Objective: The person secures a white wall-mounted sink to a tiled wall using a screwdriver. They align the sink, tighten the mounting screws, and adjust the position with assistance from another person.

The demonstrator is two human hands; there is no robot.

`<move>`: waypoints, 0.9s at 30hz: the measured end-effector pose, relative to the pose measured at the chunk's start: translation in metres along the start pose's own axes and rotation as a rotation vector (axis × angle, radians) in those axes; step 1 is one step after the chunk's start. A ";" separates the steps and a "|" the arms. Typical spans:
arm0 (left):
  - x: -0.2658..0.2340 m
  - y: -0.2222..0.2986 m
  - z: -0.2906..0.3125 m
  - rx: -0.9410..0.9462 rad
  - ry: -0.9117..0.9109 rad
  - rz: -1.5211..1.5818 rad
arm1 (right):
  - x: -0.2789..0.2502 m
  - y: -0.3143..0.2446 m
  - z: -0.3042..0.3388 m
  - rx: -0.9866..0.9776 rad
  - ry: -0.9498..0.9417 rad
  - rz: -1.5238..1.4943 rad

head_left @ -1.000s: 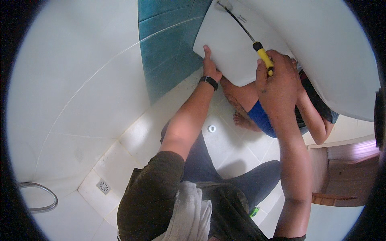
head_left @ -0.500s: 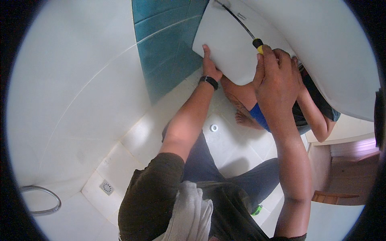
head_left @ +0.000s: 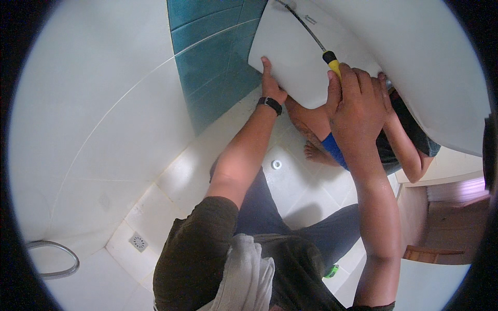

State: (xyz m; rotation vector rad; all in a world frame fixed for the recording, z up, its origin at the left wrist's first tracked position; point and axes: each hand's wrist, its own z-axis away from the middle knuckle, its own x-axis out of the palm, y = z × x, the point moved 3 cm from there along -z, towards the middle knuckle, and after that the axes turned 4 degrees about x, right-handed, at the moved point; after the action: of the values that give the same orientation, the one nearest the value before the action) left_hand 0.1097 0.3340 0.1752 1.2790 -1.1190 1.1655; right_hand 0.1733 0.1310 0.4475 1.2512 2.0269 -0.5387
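A smooth white panel (head_left: 295,65) with rounded corners slants at the upper middle, beside a larger curved white body. My left hand (head_left: 271,85), wearing a dark wristband, grips the panel's lower left edge; its thumb lies on the face and its other fingers are hidden behind. In my right hand (head_left: 358,103) is a screwdriver (head_left: 331,59) with a yellow and black handle. Its long shaft runs up and left to a small metal part (head_left: 284,3) at the top edge; the frame does not show clearly how the tip meets it.
Another person crouches beyond my right hand, with a bent arm (head_left: 407,150) and a bare foot (head_left: 317,154) showing. The curved white body (head_left: 425,67) fills the upper right. A floor drain (head_left: 138,242), a white ring (head_left: 276,165) and a metal hose (head_left: 75,259) lie lower down.
My right hand and the screwdriver handle have shifted slightly down and left, and a bit more of the yellow grip shows. My left hand stays put on the panel.
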 end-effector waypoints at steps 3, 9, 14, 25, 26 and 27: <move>0.004 0.001 0.005 0.018 -0.054 -0.002 | 0.001 -0.002 -0.003 -0.050 -0.031 0.132; 0.008 0.004 0.007 0.010 -0.087 0.019 | -0.004 -0.003 -0.017 0.438 -0.271 -0.190; 0.006 0.003 0.006 0.025 -0.075 0.010 | -0.002 -0.022 -0.009 -0.061 -0.011 0.548; 0.007 0.005 0.004 -0.007 -0.018 0.050 | 0.009 0.018 -0.010 0.407 -0.203 -0.240; 0.007 0.005 0.006 -0.007 -0.021 0.044 | 0.006 0.008 -0.012 0.443 -0.223 -0.299; 0.007 0.006 0.008 -0.008 -0.024 0.038 | -0.009 -0.016 -0.007 0.172 -0.146 -0.046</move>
State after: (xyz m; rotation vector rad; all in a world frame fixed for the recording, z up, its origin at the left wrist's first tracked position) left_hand 0.1049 0.3255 0.1829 1.2738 -1.1689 1.1748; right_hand 0.1591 0.1230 0.4591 1.2280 1.9230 -0.8178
